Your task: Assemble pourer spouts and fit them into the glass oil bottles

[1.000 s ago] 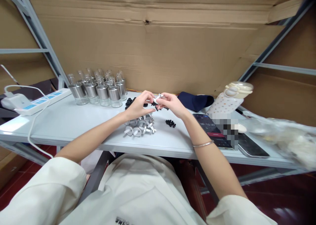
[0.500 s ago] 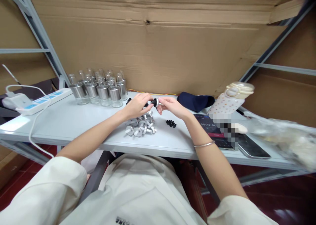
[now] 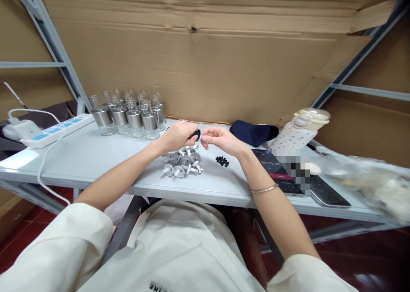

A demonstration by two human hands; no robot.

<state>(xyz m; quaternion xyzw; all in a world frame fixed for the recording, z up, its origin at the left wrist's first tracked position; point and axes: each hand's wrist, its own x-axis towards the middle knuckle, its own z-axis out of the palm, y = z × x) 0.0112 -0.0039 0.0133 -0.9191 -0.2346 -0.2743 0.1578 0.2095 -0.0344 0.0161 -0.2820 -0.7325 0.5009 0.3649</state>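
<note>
My left hand (image 3: 180, 136) is closed around a bottle pourer (image 3: 199, 135), whose black ribbed stopper and silver disc show at the fingertips. On its right side, my right hand (image 3: 221, 139) has thumb and fingers pinched together at the disc; the fingers cover whatever part they grip there. Below my left hand lies a pile of silver pourer spouts (image 3: 181, 162) with round discs. A small cluster of black caps (image 3: 222, 161) rests on the table below my right hand.
Several glass bottles with steel sleeves (image 3: 134, 120) stand at the back left, beside a white power strip (image 3: 60, 129). A navy cap (image 3: 254, 132), spotted bottle (image 3: 296, 129), tablet (image 3: 272, 168), phone (image 3: 329, 191) and plastic bag (image 3: 374, 176) occupy the right of the table (image 3: 105, 166).
My left hand has turned and wrapped further over the black stopper. The disc has tilted and shifted slightly left, while my right fingers have drawn together at it.
</note>
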